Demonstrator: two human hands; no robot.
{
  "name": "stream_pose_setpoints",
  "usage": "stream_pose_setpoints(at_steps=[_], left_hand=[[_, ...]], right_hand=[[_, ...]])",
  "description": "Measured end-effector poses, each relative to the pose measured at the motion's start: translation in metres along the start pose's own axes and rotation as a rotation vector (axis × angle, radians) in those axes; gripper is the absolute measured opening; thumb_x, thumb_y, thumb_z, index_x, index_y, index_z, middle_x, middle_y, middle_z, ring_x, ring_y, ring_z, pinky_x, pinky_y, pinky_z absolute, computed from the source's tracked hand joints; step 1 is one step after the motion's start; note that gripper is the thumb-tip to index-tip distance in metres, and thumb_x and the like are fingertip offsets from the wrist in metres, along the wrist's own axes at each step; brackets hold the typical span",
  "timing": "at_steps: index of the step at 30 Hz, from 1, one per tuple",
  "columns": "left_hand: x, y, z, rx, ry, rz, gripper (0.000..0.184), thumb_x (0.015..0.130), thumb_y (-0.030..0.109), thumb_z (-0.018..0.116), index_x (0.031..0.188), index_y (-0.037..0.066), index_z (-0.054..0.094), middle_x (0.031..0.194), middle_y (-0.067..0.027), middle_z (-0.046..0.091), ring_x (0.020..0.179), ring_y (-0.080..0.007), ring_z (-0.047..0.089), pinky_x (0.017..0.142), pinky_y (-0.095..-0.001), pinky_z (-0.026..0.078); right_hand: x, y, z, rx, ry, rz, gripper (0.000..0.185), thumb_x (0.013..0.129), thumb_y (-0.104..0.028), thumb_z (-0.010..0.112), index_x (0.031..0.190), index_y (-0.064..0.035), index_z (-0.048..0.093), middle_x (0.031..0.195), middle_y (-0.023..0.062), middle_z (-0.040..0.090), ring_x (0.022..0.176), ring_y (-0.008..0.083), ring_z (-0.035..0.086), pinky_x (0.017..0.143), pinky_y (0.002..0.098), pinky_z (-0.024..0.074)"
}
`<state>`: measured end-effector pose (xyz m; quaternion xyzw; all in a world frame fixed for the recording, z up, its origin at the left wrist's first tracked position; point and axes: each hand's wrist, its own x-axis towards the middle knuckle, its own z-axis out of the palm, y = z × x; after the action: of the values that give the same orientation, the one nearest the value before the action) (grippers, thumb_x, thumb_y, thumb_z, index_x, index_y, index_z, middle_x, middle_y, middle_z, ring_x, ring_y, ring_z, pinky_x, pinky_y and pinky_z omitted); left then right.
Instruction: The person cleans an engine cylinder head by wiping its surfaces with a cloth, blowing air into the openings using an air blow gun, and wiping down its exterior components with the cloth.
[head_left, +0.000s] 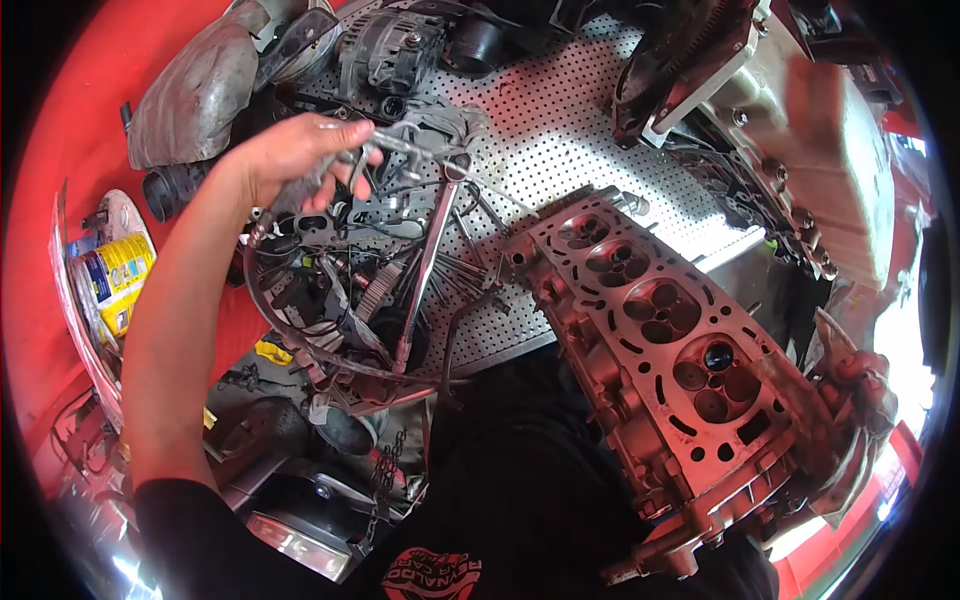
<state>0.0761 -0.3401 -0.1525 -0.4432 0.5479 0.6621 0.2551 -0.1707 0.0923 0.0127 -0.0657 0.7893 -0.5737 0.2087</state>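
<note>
Metal tool [405, 147] in left hand [308, 155]: 1 | four-chambered cylinder head [684, 342]: 1

You're in a black T-shirt [500, 470], short left sleeve [185, 515], left forearm [180, 330] and left hand [303, 148] bare. Red chest logo [432, 573]: lettering includes "CAR", bottom edge cropped by your view.

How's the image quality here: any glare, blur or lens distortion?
In the head view, glare whites out part of the perforated metal surface; also there, the left hand and its grey tool look soft, possibly from motion; the head view's corners are black and its edges bowed, and a reddish cast covers the cylinder head.
</note>
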Motion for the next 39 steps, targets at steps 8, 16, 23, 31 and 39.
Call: stream_pose_setpoints(at_steps=[8, 16, 23, 31, 39], left_hand=[[-0.004, -0.01, 0.024, 0.03, 0.0, 0.054, 0.055, 0.095, 0.051, 0.055, 0.111, -0.002, 0.06, 0.077, -0.0142, 0.067, 0.04, -0.0108, 0.049, 0.036, -0.0261, 0.039], [0.003, -0.011, 0.031, 0.029, 0.004, 0.002, 0.049, 0.097, 0.047, 0.054, 0.106, -0.001, 0.061, 0.072, -0.0117, 0.064, 0.039, -0.0098, 0.047, 0.036, -0.0258, 0.038], [-0.03, -0.001, 0.056, -0.005, -0.008, 0.172, 0.049, 0.093, 0.046, 0.059, 0.097, -0.002, 0.062, 0.065, -0.0094, 0.06, 0.038, -0.0098, 0.046, 0.035, -0.025, 0.037], [-0.052, -0.005, 0.056, 0.0, 0.012, 0.231, 0.042, 0.096, 0.038, 0.058, 0.094, -0.004, 0.062, 0.062, -0.0082, 0.058, 0.036, -0.0089, 0.044, 0.033, -0.025, 0.035], [-0.048, -0.022, 0.068, -0.057, 0.108, 0.211, 0.039, 0.097, 0.033, 0.057, 0.102, -0.005, 0.061, 0.065, -0.0085, 0.059, 0.038, -0.0099, 0.046, 0.035, -0.0258, 0.037]], right_hand=[[-0.001, -0.001, 0.002, 0.003, -0.007, -0.004, 0.023, 0.091, -0.026, 0.06, 0.102, -0.0056, 0.057, 0.088, 0.008, 0.055, 0.072, 0.0184, 0.059, 0.057, 0.027, 0.05], [-0.001, -0.002, 0.002, 0.008, -0.01, -0.003, 0.023, 0.091, -0.026, 0.06, 0.101, -0.0055, 0.058, 0.087, 0.0079, 0.055, 0.072, 0.018, 0.058, 0.057, 0.0271, 0.0502], [-0.001, -0.005, 0.001, 0.014, -0.01, -0.002, 0.023, 0.091, -0.026, 0.061, 0.1, -0.0055, 0.058, 0.087, 0.0079, 0.055, 0.071, 0.0177, 0.057, 0.057, 0.0272, 0.0503], [-0.002, -0.007, 0.004, 0.017, -0.01, -0.004, 0.023, 0.09, -0.026, 0.061, 0.1, -0.0054, 0.058, 0.086, 0.0078, 0.054, 0.071, 0.0173, 0.057, 0.057, 0.0274, 0.0505], [-0.004, -0.014, 0.009, 0.021, -0.022, -0.027, 0.023, 0.09, -0.026, 0.061, 0.099, -0.0054, 0.058, 0.085, 0.0077, 0.054, 0.07, 0.0169, 0.056, 0.057, 0.0275, 0.0507]])
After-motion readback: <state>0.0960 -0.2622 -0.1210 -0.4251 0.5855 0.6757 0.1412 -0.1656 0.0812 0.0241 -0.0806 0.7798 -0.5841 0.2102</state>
